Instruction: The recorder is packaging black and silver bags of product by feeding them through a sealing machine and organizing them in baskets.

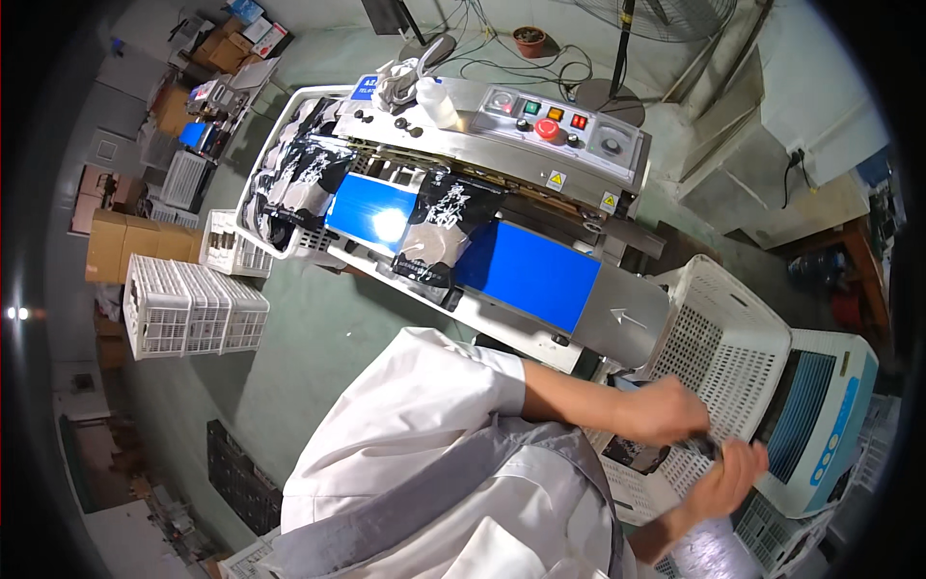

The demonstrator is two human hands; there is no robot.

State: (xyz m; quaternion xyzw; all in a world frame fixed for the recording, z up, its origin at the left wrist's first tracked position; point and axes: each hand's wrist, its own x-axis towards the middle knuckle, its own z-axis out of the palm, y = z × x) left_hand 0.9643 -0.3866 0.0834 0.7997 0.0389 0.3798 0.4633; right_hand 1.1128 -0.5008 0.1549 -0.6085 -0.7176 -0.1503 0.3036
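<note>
Over the white perforated crate (741, 318) at the right, my two hands are close together. My left hand (664, 411) is closed in a fist-like grip, its forearm crossing from the white sleeve. Just below it, my right hand (725, 479) has its fingers curled. A small dark thing (709, 447) shows between them, too blurred to name. Beneath my left wrist lies a black printed pouch (637, 454), partly hidden by the arm. Another black and clear pouch (439, 236) lies across the blue belt (531, 273) of a conveyor sealing machine (463, 106).
Several filled pouches (304, 179) pile in a white crate (253, 217) at the machine's far left end. A metal chute (627, 314) slopes toward the right crate. A white and teal appliance (820, 425) stands beside it. Stacked white crates (188, 309) stand on the floor at left.
</note>
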